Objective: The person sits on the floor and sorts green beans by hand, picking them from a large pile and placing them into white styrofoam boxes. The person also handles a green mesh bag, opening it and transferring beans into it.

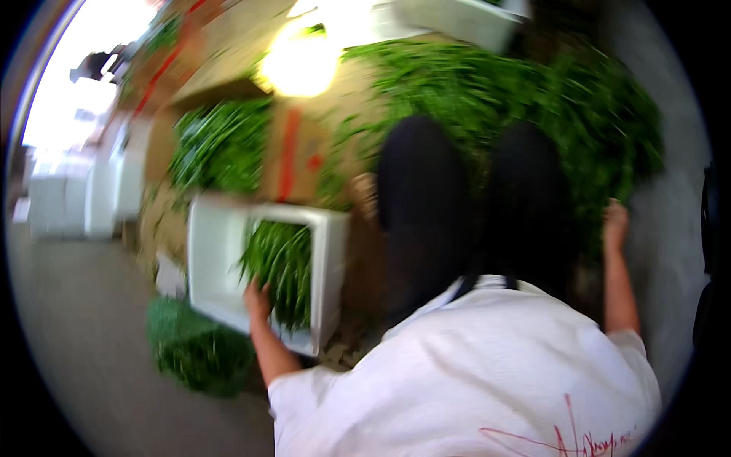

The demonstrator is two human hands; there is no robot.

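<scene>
To my left, a white foam box point(217, 257) stands tilted in the view, with long leafy greens point(282, 268) laid along its right side. My left hand point(258, 298) reaches over the near wall and touches the edge of these greens; blur hides whether the fingers grip any. On the far right, my right hand point(615, 221) is beside the near edge of a large loose pile of greens point(514, 85). Its fingers are blurred, and I cannot tell if it holds a stalk. My dark-clad knees rise between the hands, in front of the pile.
Beyond the foam box, an open cardboard carton point(308, 154) with red tape stands beside bundled greens point(223, 148). A green mesh bag point(200, 348) of greens lies near my left arm. White foam boxes point(63, 200) stand at the far left; another white box point(462, 20) is at the top.
</scene>
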